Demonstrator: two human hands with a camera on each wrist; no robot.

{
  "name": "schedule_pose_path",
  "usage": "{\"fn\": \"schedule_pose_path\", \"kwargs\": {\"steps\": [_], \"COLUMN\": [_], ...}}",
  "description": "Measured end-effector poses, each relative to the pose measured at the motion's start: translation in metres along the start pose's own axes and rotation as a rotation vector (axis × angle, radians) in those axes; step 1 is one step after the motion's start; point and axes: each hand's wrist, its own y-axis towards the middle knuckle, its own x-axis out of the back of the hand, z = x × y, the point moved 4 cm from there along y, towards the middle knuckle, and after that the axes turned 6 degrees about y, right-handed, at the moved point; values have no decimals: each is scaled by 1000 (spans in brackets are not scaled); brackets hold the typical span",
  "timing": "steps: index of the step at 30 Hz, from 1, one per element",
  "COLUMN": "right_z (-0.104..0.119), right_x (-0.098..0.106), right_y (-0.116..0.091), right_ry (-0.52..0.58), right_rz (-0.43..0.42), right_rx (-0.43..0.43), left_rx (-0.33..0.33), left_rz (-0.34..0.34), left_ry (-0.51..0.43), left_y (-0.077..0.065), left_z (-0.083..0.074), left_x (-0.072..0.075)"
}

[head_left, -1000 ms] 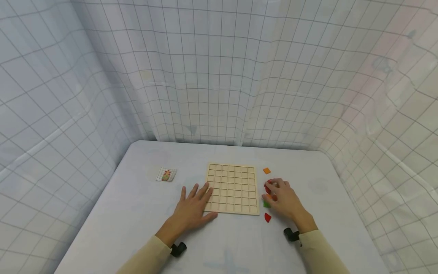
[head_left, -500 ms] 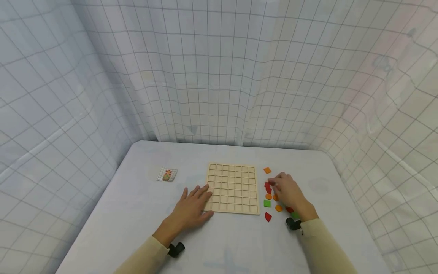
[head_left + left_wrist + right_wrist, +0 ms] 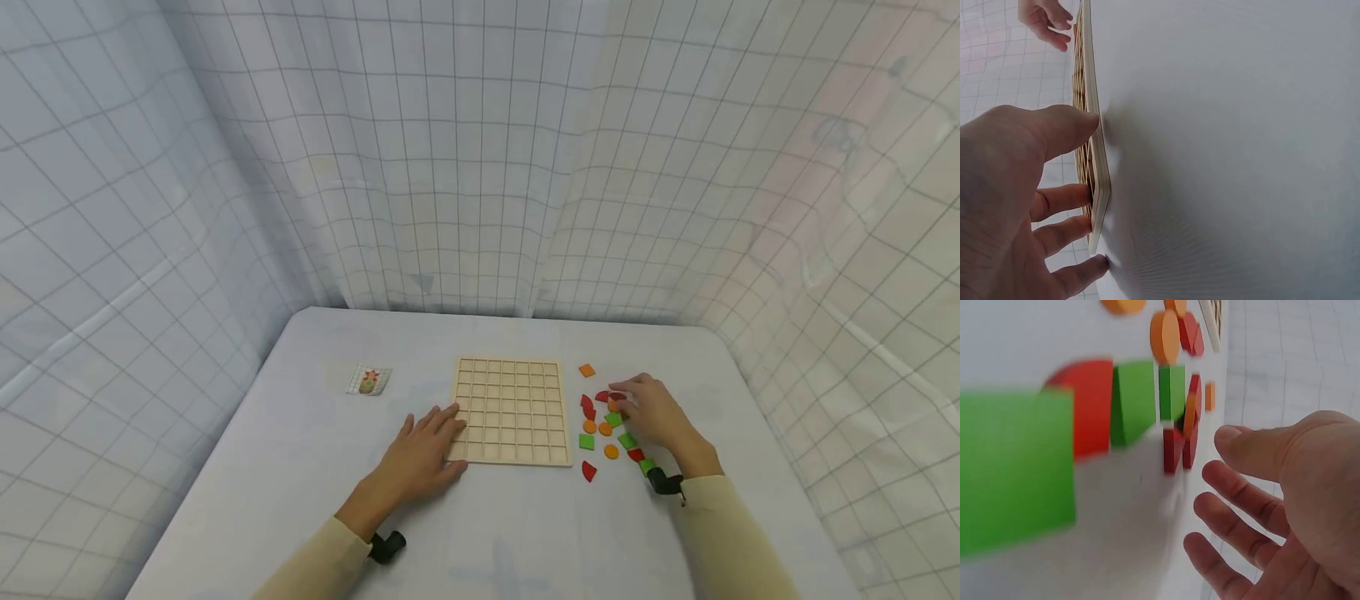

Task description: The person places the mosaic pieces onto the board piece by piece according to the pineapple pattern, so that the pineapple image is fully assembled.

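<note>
A pale wooden grid board lies flat on the table. My left hand rests with spread fingers at its near left corner; in the left wrist view the thumb is at the board's edge. Right of the board, my right hand is over the far part of a scatter of small flat pieces, fingers loosely bent with nothing between them. Among these are orange discs, green squares and red fan-shaped pieces. The right wrist view shows a dark red piece close to the fingertips.
A small picture card with a flower in a pot on a grid lies left of the board. An orange square sits apart at the far end of the pieces. White gridded curtains surround the table at the back and sides.
My right hand has moved right and slightly away from the board, uncovering more pieces, which now lie spread out. The left hand has slid slightly toward me and stays at the board's corner.
</note>
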Motion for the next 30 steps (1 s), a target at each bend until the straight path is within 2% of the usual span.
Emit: {"fn": "schedule_pose_path", "kwargs": {"steps": [6,13,18,25,30], "right_z": [-16,-22,-20,-16,-13], "right_x": [11,4,-2,-4,-4], "right_y": [-11,-19,-16,-9,-8], "right_ry": [74,135,119,83,83], "right_rz": [-18,-3,-29,-75,-63], "right_rx": [23,7,30,14,18], "left_rx": [-6,-4,9,-16,-27], "left_rz": [5,14,22,-10,-21], "left_ry": [-18,-35,-43,-28,-18], "left_y": [-1,-2,-4,-2,0], "left_z": [2,3,3,3,3], "left_x": [2,0,-2,-1,-1]}}
